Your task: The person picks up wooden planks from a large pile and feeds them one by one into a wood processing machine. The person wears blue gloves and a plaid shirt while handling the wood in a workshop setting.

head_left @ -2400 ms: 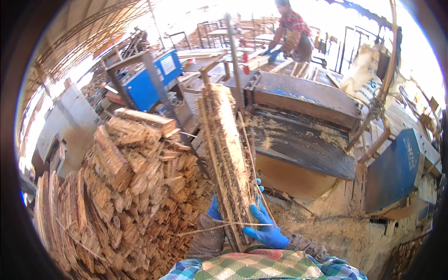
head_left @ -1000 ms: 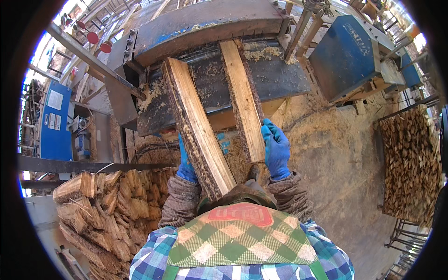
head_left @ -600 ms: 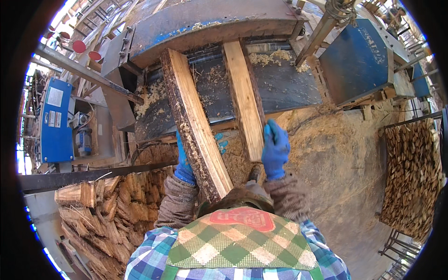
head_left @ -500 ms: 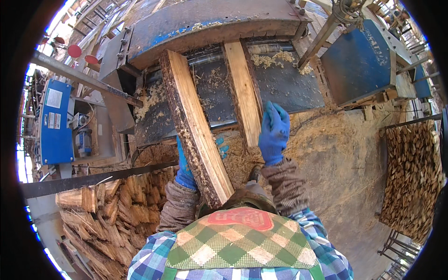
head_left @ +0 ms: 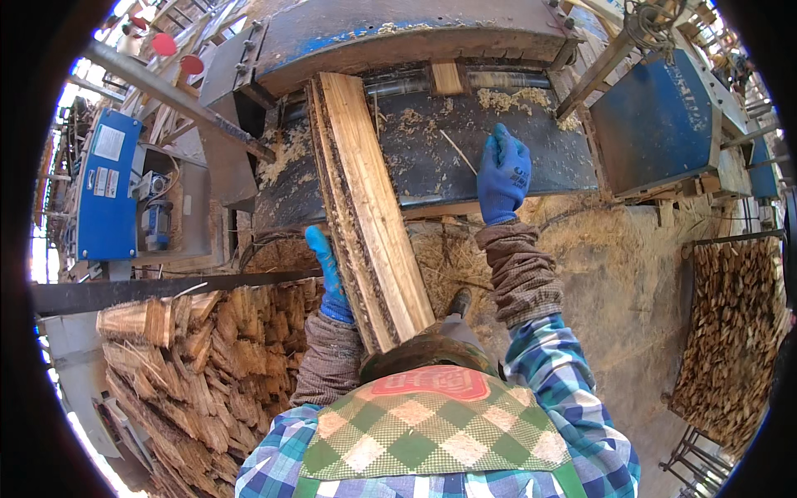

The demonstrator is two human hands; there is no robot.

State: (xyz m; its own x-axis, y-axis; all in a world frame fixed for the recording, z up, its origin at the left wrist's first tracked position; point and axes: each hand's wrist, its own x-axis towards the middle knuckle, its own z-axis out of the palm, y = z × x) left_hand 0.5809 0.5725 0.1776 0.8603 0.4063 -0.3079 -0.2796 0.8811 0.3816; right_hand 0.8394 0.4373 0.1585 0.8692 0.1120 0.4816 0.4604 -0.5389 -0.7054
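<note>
A long bark-edged board (head_left: pixel 374 191) slants from the machine's mouth toward my body, and a second bark edge shows along its left side. My left hand (head_left: pixel 332 278), in a blue glove, supports it from the left and beneath. The thumb stands up beside the bark; the other fingers are hidden under the wood. Over the dark metal bed (head_left: pixel 432 170), my gloved right hand (head_left: pixel 504 178) hovers with fingers loosely extended and nothing visible in them. A thin wood sliver (head_left: pixel 458 152) lies just left of it. Another board's end (head_left: pixel 447 78) shows at the machine's opening.
The rusty machine housing (head_left: pixel 398 37) spans the far side. Blue metal boxes stand at left (head_left: pixel 108 187) and right (head_left: pixel 656 124). Cut wood is piled at lower left (head_left: pixel 224 365) and stacked at far right (head_left: pixel 730 332). Sawdust covers the floor (head_left: pixel 614 282).
The right board has travelled away into the machine, leaving just its end showing. My right hand has moved slightly forward. The left board has turned a little, and my left thumb has come into view.
</note>
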